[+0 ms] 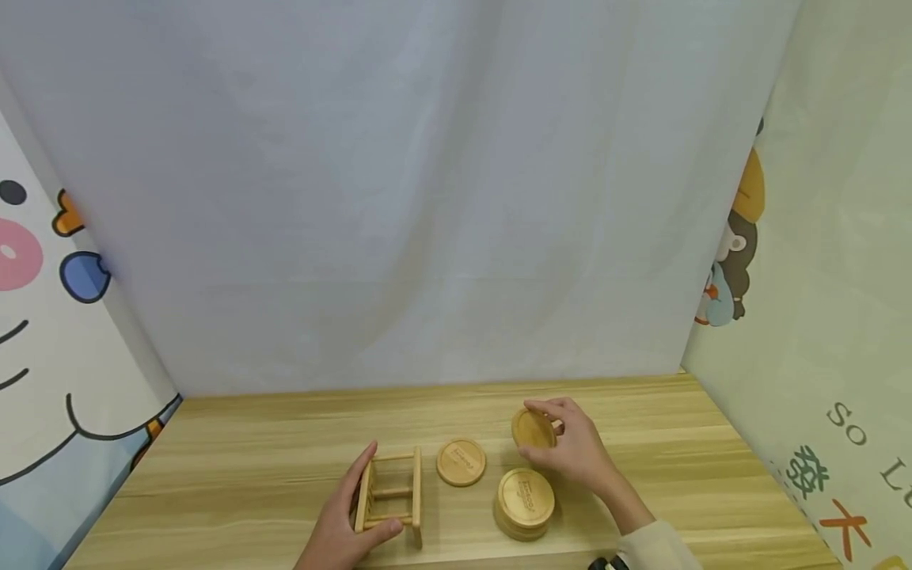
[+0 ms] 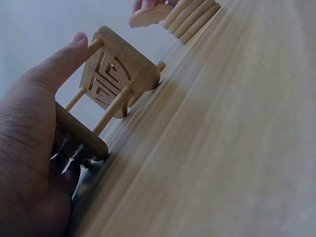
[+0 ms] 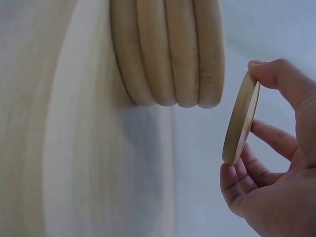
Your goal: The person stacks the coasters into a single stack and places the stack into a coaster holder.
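Observation:
My left hand (image 1: 342, 525) grips a small wooden coaster rack (image 1: 393, 492) from its left side, fingers behind it and thumb across the near corner. The rack has two side panels joined by round rods; a cut-out pattern shows on one panel (image 2: 116, 69) in the left wrist view. Between thumb and fingers, my right hand (image 1: 573, 445) pinches a round wooden coaster (image 1: 533, 429) by its edge, tilted and raised over the table. Just nearer than it stands a stack of several coasters (image 1: 526, 503). A single coaster (image 1: 461, 462) lies flat between rack and stack.
Everything rests on a light wood-grain table (image 1: 271, 443). A pale curtain (image 1: 427, 198) hangs behind the far edge. Printed cloth panels with cartoon figures flank the table, on the left (image 1: 43, 380) and on the right (image 1: 805, 332).

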Tool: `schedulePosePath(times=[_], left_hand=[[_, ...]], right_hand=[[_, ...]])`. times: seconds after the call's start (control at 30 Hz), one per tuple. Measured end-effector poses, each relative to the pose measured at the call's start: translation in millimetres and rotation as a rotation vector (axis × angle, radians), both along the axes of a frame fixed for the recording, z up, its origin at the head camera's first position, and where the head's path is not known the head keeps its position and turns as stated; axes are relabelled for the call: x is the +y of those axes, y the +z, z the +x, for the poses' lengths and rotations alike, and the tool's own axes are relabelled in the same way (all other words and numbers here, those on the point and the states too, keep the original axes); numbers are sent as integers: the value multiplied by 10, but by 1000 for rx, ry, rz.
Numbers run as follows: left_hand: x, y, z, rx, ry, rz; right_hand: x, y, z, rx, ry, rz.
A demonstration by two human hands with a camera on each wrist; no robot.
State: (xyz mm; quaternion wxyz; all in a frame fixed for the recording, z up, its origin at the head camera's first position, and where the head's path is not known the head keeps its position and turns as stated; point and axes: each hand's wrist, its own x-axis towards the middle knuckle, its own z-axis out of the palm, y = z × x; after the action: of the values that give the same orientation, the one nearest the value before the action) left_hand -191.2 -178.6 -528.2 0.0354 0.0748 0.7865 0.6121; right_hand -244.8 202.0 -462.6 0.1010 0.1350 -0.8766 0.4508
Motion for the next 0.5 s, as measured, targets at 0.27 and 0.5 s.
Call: schedulePosePath(times=[0.27, 0.5], left_hand=[[-5, 28, 14, 16, -8, -24], [-9, 30, 21, 23, -12, -35]], right_hand=[[-13, -8, 52, 18, 17, 6], [-17, 7, 111, 32, 43, 11]])
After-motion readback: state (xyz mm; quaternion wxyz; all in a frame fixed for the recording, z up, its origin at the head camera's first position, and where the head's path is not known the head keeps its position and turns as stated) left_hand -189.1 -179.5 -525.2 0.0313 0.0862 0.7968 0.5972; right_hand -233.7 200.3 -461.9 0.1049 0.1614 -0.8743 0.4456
